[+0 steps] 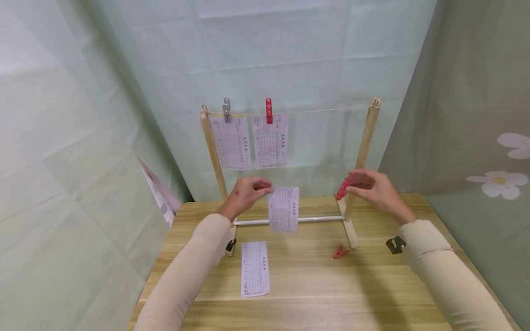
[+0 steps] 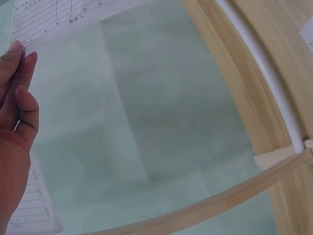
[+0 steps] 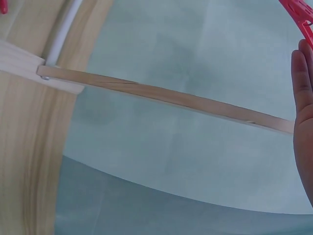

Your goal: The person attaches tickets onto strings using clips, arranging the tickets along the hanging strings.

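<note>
My left hand (image 1: 249, 191) pinches a printed paper form (image 1: 284, 209) by its upper left corner, and the sheet hangs in front of the rack's white bar (image 1: 320, 219). In the left wrist view, thumb and fingertips meet at the edge of that form (image 2: 63, 17). Off to the right, my right hand (image 1: 370, 185) holds a red clothespin (image 1: 342, 190) between thumb and fingers, beside the right wooden post (image 1: 367, 133). In the right wrist view the red clothespin (image 3: 299, 13) shows at the fingertips. Two more forms hang from the string (image 1: 323, 111), under a grey clip (image 1: 227, 110) and a red clip (image 1: 269, 111).
Another form (image 1: 255, 269) lies flat on the wooden table (image 1: 306, 285). A second red clothespin (image 1: 340, 251) rests near the rack's right foot (image 1: 350, 234). A dark clip-like object (image 1: 395, 245) sits by the right sleeve. Pale cloth (image 1: 290, 50) hangs behind and around.
</note>
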Tool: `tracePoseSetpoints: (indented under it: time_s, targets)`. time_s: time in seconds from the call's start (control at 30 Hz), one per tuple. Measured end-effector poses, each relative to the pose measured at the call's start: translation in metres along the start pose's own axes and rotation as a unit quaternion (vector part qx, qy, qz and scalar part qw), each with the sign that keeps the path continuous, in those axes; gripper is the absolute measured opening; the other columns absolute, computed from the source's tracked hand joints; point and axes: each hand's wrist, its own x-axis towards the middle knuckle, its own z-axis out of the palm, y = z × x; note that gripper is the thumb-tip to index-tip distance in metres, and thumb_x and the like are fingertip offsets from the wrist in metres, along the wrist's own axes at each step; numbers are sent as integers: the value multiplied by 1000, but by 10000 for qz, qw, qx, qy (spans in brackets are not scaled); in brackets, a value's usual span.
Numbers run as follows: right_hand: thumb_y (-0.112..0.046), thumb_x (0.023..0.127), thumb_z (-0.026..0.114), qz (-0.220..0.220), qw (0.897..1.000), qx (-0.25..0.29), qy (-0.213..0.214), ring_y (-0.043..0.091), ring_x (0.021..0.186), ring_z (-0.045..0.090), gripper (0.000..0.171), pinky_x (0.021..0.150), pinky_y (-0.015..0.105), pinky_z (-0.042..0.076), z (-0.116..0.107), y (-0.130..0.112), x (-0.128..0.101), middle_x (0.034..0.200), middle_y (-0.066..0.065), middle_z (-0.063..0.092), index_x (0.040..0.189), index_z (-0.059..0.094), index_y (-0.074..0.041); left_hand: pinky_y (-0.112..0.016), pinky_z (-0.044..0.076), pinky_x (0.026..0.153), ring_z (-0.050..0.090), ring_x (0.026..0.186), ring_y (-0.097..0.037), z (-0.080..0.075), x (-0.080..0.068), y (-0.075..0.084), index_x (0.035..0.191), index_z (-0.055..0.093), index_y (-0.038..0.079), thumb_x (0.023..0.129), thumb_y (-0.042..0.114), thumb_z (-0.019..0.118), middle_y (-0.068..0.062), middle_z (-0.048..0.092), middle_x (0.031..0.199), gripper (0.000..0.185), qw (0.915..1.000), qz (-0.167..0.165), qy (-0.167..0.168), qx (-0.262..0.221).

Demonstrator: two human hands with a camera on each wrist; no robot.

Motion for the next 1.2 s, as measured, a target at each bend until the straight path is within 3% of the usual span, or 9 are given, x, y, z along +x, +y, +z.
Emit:
tracePoseSetpoints:
  time_s: [0.47, 0.77, 1.2]
  targets:
    - [1, 89, 73, -426, 9991, -37, 56, 0, 93, 66, 41, 76, 15, 53, -14, -35, 26, 111, 23, 68, 128, 60, 5, -29, 58, 74, 72, 87, -17, -10, 25, 27, 101, 75, 3, 90, 12, 75, -7, 76, 97, 15, 9988, 389, 238, 161]
    - [0, 89, 74, -427, 9987, -136, 254, 2, 94, 66, 41, 78, 15, 52, -20, -68, 52, 113, 18, 69, 128, 60, 4, -31, 58, 74, 72, 87, -19, -20, 46, 47, 104, 75, 0, 90, 9, 74, -10, 76, 99, 16, 9936, 855, 649, 361]
    - [-1, 88, 75, -478, 9976, -245, 434, 3, 95, 66, 43, 81, 15, 52, -28, -100, 78, 115, 15, 69, 127, 60, 3, -27, 57, 78, 70, 88, -16, -28, 68, 78, 106, 73, 2, 92, 15, 73, -9, 75, 102, 19, 9906, 845, 1038, 294]
